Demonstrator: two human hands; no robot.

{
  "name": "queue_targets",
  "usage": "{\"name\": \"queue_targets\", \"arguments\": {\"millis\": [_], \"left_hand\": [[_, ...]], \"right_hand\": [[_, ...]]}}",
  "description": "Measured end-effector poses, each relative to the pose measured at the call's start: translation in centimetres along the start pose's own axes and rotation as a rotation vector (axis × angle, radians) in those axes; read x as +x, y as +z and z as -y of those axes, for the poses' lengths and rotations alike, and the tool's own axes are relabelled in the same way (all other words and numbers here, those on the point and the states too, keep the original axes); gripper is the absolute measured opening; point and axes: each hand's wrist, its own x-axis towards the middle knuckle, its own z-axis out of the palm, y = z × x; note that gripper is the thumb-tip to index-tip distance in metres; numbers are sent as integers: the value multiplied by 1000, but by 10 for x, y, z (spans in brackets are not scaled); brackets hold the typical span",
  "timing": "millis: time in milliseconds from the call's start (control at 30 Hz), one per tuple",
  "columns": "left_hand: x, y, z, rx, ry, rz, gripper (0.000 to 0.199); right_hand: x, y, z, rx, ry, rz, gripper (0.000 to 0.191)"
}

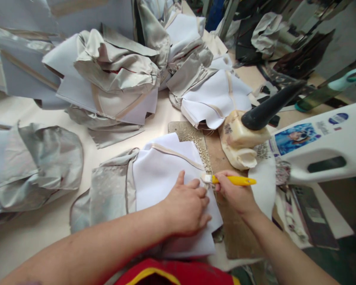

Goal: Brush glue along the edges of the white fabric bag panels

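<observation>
My right hand [235, 192] grips a paintbrush [234, 180] by its yellow handle. The brush's pale bristles touch the right edge of a white fabric panel [163, 170]. On that panel my left hand [188, 204] lies flat with its fingers spread, close to the bristles. A tan strip [178, 155] runs across the panel's upper part, and grey fabric [109, 194] is joined to its left side. Beneath the panel's right edge shows a board [190, 132] crusted with dried, pale residue.
A stained, cut-open container [234, 138] with a black cone [269, 107] stands right of the board. Beside it lies a large white jug [323, 142]. Piles of grey and white sewn pieces [115, 75] cover the far side. A phone [314, 215] lies at right.
</observation>
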Motion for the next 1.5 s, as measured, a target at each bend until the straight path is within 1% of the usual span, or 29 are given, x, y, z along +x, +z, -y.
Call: {"name": "queue_targets", "arguments": {"millis": [33,100,200,267,333,433,500,533,600,767,833,900,1000,1067,1133,1200,1300,1367,1400,1500], "left_hand": [[-2,4,-3,-11,10,37,38],[-5,13,-5,-25,-20,55,42],[-5,23,0,-43,-40,46,46],[-4,25,3,-48,-35,42,46],[-4,26,3,-43,-32,32,45],[-5,25,2,-34,-36,18,45],[-6,25,2,-35,-40,21,46],[-6,25,2,-37,-41,26,46],[-6,26,2,-38,-43,33,46],[-6,27,3,-1,-36,25,46],[-6,28,2,19,-35,22,44],[-6,29,2,34,-36,20,43],[-6,30,0,45,-36,19,43],[-6,31,0,48,-33,17,44],[-6,32,0,48,-29,6,44],[-6,33,0,44,-24,-4,44],[-5,34,0,47,-25,0,44],[-6,33,-1,49,-29,6,44],[-6,33,-1,49,-28,9,44],[-7,35,-1,47,-25,2,44]], "right_hand": [[-5,2,-5,1,16,32,30],[-22,1,-15,-14,62,67,32],[-49,-6,-23,-42,121,62,34],[-56,-12,-22,-64,156,51,35],[-50,-14,-15,-73,150,14,34],[-30,-10,-7,-28,51,-67,31],[-24,-5,-7,-24,7,-54,31],[-26,-3,-10,-37,4,-33,32],[-41,-3,-19,-77,25,11,35],[-97,-15,-45,-125,97,18,38],[-105,-20,-47,-133,123,38,39],[-102,-23,-43,-142,138,12,38],[-86,-21,-33,-123,82,-104,33],[-82,-17,-31,-98,7,-104,32],[-87,-13,-34,-103,-33,-46,33],[-102,-13,-42,-117,-26,-5,35],[-124,-19,-51,-132,4,26,37],[-131,-24,-52,-151,-10,43,36],[-132,-26,-51,-168,-22,24,36],[-129,-25,-46,-192,-78,-90,33]]}}
